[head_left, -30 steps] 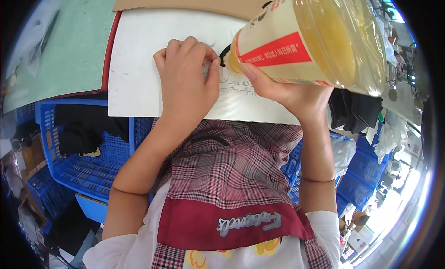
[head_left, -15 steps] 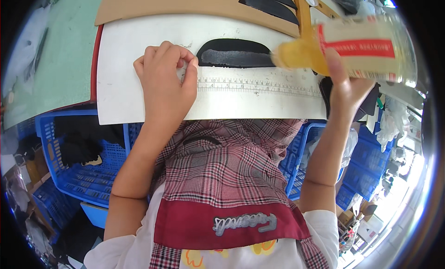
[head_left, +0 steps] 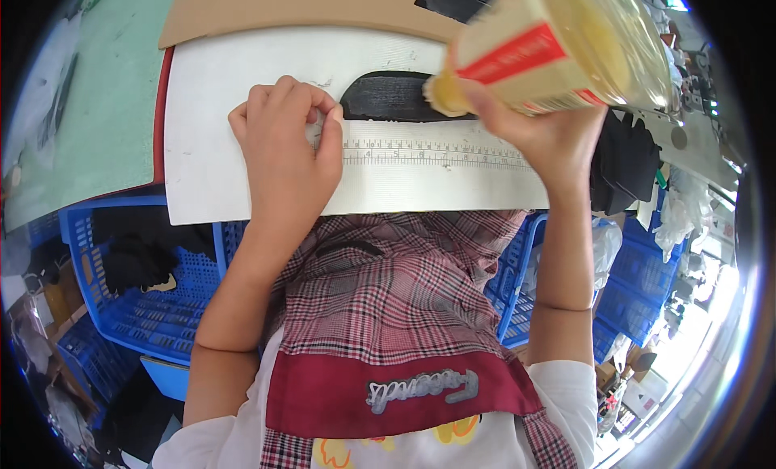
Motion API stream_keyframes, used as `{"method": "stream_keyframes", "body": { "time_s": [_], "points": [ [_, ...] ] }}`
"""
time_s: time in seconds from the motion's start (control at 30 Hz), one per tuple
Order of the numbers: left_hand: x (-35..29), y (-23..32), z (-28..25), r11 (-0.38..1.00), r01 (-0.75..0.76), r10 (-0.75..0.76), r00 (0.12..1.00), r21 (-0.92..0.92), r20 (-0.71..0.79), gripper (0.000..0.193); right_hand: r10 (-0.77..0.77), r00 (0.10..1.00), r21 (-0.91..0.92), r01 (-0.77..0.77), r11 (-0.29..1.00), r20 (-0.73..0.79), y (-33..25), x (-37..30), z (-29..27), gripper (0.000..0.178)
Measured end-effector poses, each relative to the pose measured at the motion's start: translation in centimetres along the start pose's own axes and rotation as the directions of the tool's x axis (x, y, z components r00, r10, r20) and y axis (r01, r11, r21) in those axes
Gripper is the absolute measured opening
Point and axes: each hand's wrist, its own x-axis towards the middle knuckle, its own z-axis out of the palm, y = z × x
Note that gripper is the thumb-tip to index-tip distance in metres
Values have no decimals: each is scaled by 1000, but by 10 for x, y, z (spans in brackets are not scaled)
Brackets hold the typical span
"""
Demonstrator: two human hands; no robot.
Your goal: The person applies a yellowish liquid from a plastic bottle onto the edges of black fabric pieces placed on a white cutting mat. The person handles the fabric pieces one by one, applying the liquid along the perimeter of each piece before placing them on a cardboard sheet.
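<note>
A black, curved flat piece (head_left: 386,96) lies on a white board (head_left: 208,174), its surface dark and shiny as if coated. The thumb and forefinger of my left hand (head_left: 289,146) pinch its left end. In my right hand (head_left: 550,134) is a clear glue bottle (head_left: 558,45) with yellowish liquid and a cream and red label, tipped sideways. Its yellow applicator tip (head_left: 447,95) presses against the right part of the black piece and hides that end. Printed ruler marks (head_left: 428,154) run across the board just below the piece.
Similar black pieces (head_left: 453,4) lie on a tan board (head_left: 323,4) at the back. A stack of black pieces (head_left: 622,162) sits at the right. Blue baskets (head_left: 153,307) stand below the table, one holding black material. A green surface (head_left: 89,105) adjoins on the left.
My right hand has brought the bottle leftward, its tip now further along the black piece. The shiny coating covers more of the piece's upper area. My left hand stays at its end.
</note>
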Motion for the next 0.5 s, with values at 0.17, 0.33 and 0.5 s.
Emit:
{"method": "stream_keyframes", "body": {
  "time_s": [0.17, 0.33, 0.5],
  "points": [
    [2, 1, -5, 1000, 20, -20, 1000, 3, 16, 7, 252, 962, -184, -267, 946, -103, 28, -27, -41, 46],
    [1, 1, -12, 999, 33, -33, 999, 27, 17, 5, 298, 872, 271, -200, 941, -389, 45, -43, -51, 38],
    [0, 9, -23, 997, 0, -3, 999, 79, 48, 20, 559, 781, 843, -81, 532, -278, 45, -60, -20, 62]
  ]
}}
